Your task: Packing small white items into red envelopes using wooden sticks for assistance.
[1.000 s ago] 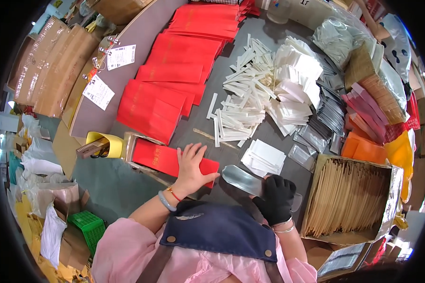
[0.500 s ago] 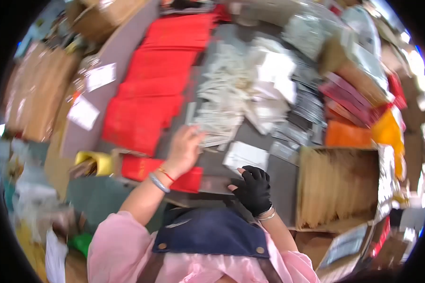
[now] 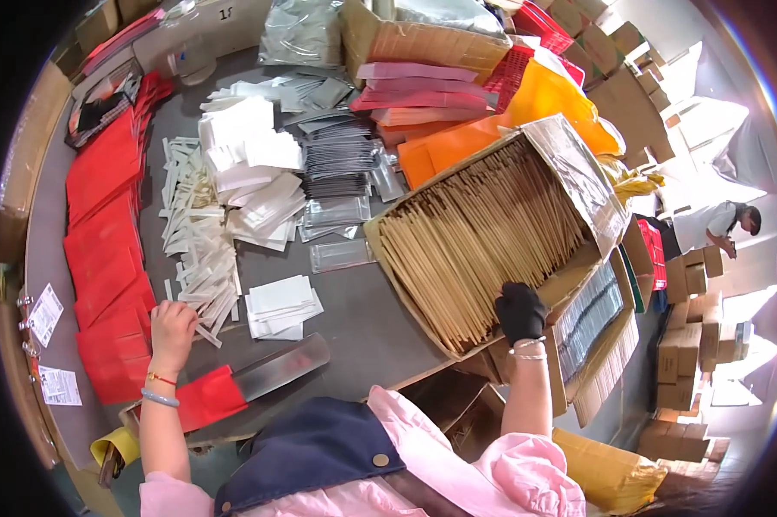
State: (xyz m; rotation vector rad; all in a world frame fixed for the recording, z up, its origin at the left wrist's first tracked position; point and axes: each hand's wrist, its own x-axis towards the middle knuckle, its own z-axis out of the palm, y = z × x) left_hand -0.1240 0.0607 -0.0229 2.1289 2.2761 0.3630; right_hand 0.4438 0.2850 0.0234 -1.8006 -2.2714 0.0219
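My left hand [image 3: 173,333], bare with bent fingers, is at the near end of a heap of narrow white strips [image 3: 200,274], beside overlapping red pouches [image 3: 104,267]. Whether it pinches a strip cannot be made out. Below it lies a red pouch [image 3: 209,400] with a long clear plastic sleeve [image 3: 283,365] sticking out. My right hand [image 3: 521,312], in a black fingerless glove, reaches over the near right side of a cardboard box packed with thin brown wooden slats [image 3: 483,233]. Its fingers curl down at the slats; what they grip is hidden.
White cards [image 3: 280,303] lie mid-table, with more white paper stacks [image 3: 246,146] behind. Grey clear-wrapped packets [image 3: 337,159] and orange sheets [image 3: 449,157] flank the slat box. A second box [image 3: 588,323] stands right. A yellow roll [image 3: 117,446] hangs at the near left edge.
The view has swung to the right. My right hand has moved from beside the white cards to the slat box. My left hand stays near the strips; the clear sleeve on the red pouch now shows.
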